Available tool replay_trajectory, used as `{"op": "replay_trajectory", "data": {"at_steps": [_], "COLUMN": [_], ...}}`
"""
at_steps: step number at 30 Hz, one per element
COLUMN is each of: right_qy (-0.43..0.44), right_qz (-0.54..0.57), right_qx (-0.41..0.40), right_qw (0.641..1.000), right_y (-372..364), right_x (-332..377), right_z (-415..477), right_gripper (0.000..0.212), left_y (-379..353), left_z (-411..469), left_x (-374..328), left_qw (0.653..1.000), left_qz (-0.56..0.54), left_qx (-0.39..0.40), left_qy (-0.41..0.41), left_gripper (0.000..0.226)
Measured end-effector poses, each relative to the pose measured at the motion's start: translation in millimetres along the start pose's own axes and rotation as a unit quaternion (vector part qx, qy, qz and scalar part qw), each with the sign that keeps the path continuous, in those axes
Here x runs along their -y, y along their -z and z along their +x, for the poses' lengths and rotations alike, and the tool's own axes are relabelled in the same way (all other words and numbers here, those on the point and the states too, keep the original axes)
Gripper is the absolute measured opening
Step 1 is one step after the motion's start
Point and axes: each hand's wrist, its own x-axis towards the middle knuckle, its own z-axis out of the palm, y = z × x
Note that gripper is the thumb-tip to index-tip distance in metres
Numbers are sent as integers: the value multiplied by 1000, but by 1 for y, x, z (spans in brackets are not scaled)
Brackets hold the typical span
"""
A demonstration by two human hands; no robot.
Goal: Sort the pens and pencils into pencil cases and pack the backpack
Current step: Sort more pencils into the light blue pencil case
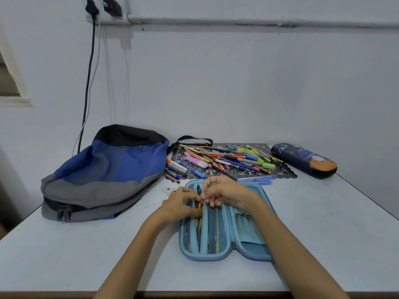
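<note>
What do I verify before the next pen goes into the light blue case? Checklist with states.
1. Light blue case lies open: ok.
2. Mesh flap lifted off the left pocket: ok, right hand pinches its edge.
3. A hand free to fetch a pen: not ok; left hand is at the pocket, its grip hidden.
4. Pens likely in reach: ok, the pile lies just behind the case.
5. Dark case open for sorting: not ok, looks zipped.
6. Backpack open for packing: cannot tell.
</note>
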Motion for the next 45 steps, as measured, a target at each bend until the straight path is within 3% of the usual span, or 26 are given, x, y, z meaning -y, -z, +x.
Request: {"op": "replay_trajectory", "data": {"at_steps": [4,7,10,14,20,23,26,28,34,42,45], "right_qy": [-2,-7,-13,-31,-67,-63,-20,15,13,8,6], "right_qz": [-4,-12,-46,-103,-134,-180,-310,-382,-513,-584,-589], "right_qx": [5,7,13,38,104,-22,-239,-303,-325,-350,-346], "right_qw": [1000,1000,999,993,983,981,920,873,794,733,731], "right_y": [0,1,-1,-1,19,43,64,63,41,38,39], "right_x": [0,-1,0,2,19,25,18,12,0,-10,-13], "right_z": [1,0,0,4,9,19,50,69,100,125,130], "right_gripper": [18,16,12,10,13,10,15,20,20,13,17], "left_y": [-1,4,11,7,0,-1,-2,-1,-1,1,1], "left_z": [-3,-5,-7,-16,-19,-18,-17,-16,-18,-17,-17], "left_x": [2,12,32,50,54,57,57,58,54,54,54], "left_qw": [1000,990,982,959,943,945,946,947,948,956,957], "left_qz": [-11,-86,80,266,325,321,315,310,301,273,266], "left_qx": [-12,-88,-158,-98,-68,-71,-78,-82,-102,-105,-110], "left_qy": [-19,-65,-72,1,10,4,-6,-10,-14,-21,-20], "left_gripper": [40,29,40,55,58,58,58,58,58,76,76]}}
